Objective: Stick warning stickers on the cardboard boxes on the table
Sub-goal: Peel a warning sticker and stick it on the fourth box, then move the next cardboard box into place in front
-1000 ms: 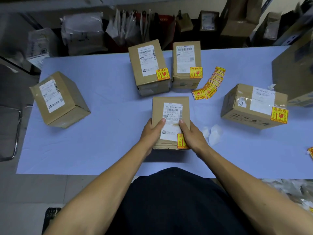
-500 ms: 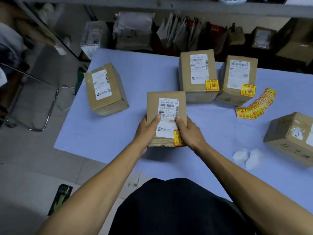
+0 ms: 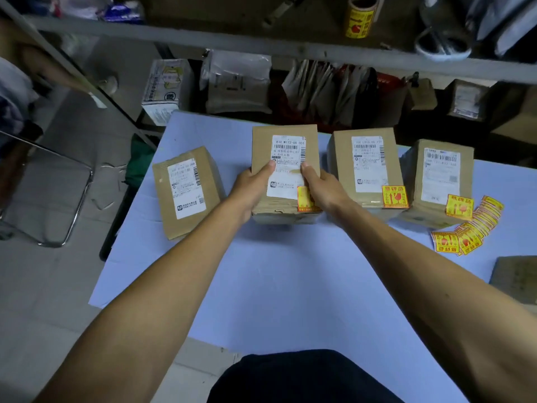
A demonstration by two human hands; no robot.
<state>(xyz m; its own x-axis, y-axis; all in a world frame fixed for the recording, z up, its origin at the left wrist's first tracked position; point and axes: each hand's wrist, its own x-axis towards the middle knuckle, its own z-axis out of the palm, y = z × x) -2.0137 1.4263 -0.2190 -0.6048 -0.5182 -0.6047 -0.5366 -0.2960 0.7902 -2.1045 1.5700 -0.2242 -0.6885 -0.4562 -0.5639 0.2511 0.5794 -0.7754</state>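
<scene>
Cardboard box (image 3: 283,135) with a white shipping label and a yellow warning sticker (image 3: 303,199) at its near right corner sat between our hands at the far side of the table (image 3: 290,286), in a row with three others. An unstickered box (image 3: 186,193) lay just to its left, close to the table's left edge, and two stickered boxes (image 3: 366,170) (image 3: 438,181) stood just to its right, so little room was left on either side. Nearer to us the blue surface lay bare. A fanned strip of loose stickers (image 3: 470,231) rested by the rightmost box. Our left hand (image 3: 250,190) gripped the box's left side, thumb curled onto the top; our right hand (image 3: 322,190) gripped the right side, thumb on the label, partly covering the sticker. Both arms reached forward, nearly straight. We could not tell whether the box rested on the table or was lifted.
</scene>
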